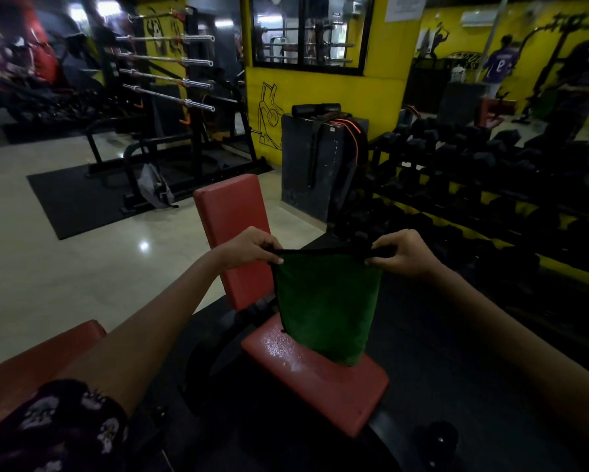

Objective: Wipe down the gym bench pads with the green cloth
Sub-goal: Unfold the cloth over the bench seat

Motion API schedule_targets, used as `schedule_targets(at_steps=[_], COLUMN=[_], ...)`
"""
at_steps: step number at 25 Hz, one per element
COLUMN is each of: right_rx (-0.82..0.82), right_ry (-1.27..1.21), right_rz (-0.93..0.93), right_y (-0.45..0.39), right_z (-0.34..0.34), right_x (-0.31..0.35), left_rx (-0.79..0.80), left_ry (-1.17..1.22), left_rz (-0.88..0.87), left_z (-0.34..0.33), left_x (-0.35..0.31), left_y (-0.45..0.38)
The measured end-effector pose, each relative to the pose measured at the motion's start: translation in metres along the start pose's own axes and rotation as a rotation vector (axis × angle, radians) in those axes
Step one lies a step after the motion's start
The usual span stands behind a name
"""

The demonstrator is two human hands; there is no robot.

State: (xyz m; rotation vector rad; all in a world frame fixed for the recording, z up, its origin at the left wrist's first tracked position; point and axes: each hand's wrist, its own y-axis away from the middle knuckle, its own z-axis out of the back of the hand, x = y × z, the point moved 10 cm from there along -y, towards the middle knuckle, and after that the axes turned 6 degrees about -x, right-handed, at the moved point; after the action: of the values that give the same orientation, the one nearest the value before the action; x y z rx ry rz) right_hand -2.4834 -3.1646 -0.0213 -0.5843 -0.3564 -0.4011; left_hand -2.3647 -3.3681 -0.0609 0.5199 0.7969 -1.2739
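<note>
Hanging from both hands, the green cloth (327,301) is stretched flat by its black-trimmed top edge. The left hand (248,248) pinches the top left corner between thumb and curled fingers, and the right hand (402,252) pinches the top right corner the same way, so the edge runs taut between the two grips. Below the grips the cloth drops straight down, and its bottom edge reaches the red seat pad (315,373), though whether it touches the pad I cannot tell. Small wet droplets glisten on the seat pad just left of the cloth's lower edge. Behind and to the left of the left grip rises the tilted red back pad (233,212) of the same bench. Another red pad (30,362) lies under the left forearm, nearer the person. Beyond the right grip a rack of dark dumbbells (490,155) lines the yellow wall (323,93).
</note>
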Motion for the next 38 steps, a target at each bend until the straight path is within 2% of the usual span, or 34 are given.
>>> schedule_targets(at_steps=[3, 6, 9, 10, 13, 17, 22, 24, 27, 29, 32, 33, 35, 37, 38], right_rx=[-0.037, -0.134, -0.191, -0.186, -0.188, -0.263, -0.388, -0.298, -0.018, 0.125, 0.286, 0.251, 0.059, -0.106, -0.115], right_ry=[-0.173, -0.529, -0.701, -0.702, -0.674, -0.601, -0.276, -0.209, -0.147, -0.17, -0.15, -0.214, -0.425, -0.712, -0.887], right_rz=[-0.094, -0.282, -0.435, -0.463, -0.472, -0.481, -0.306, -0.343, -0.656, -0.802, -0.807, -0.787, -0.716, -0.683, -0.723], right_y=[0.001, 0.003, 0.005, 0.003, -0.008, -0.003, 0.017, 0.044, 0.117, 0.147, 0.135, 0.122, 0.094, 0.076, 0.072], right_z=[-0.006, -0.002, -0.01, -0.017, -0.03, -0.016, 0.005, -0.027, -0.098, -0.122, -0.122, -0.116, -0.096, -0.081, -0.078], right_x=[-0.003, -0.009, -0.01, -0.007, 0.007, -0.001, -0.005, -0.032, -0.097, -0.115, -0.095, -0.08, -0.048, -0.02, -0.009], left_rx=[-0.031, -0.066, 0.023, 0.066, 0.067, -0.169, -0.326, -0.372, -0.452, -0.506, -0.542, -0.529, -0.472, -0.396, -0.358], left_ry=[-0.027, -0.026, -0.179, -0.18, 0.085, 0.163, 0.079, 0.07, 0.029, -0.014, -0.053, -0.055, -0.071, -0.085, -0.087], left_rz=[0.014, 0.043, 0.061, 0.044, -0.09, -0.186, -0.329, -0.35, -0.329, -0.279, -0.147, -0.121, -0.111, -0.112, -0.115], left_z=[0.003, 0.007, -0.005, -0.017, -0.05, -0.055, -0.061, -0.05, -0.018, -0.002, -0.001, -0.008, -0.027, -0.046, -0.054], left_x=[0.008, 0.02, 0.013, 0.001, -0.051, -0.073, -0.113, -0.124, -0.124, -0.109, -0.073, -0.064, -0.052, -0.046, -0.043], left_y=[-0.003, -0.002, -0.007, -0.012, -0.029, -0.044, -0.042, -0.042, -0.045, -0.047, -0.045, -0.043, -0.04, -0.037, -0.035])
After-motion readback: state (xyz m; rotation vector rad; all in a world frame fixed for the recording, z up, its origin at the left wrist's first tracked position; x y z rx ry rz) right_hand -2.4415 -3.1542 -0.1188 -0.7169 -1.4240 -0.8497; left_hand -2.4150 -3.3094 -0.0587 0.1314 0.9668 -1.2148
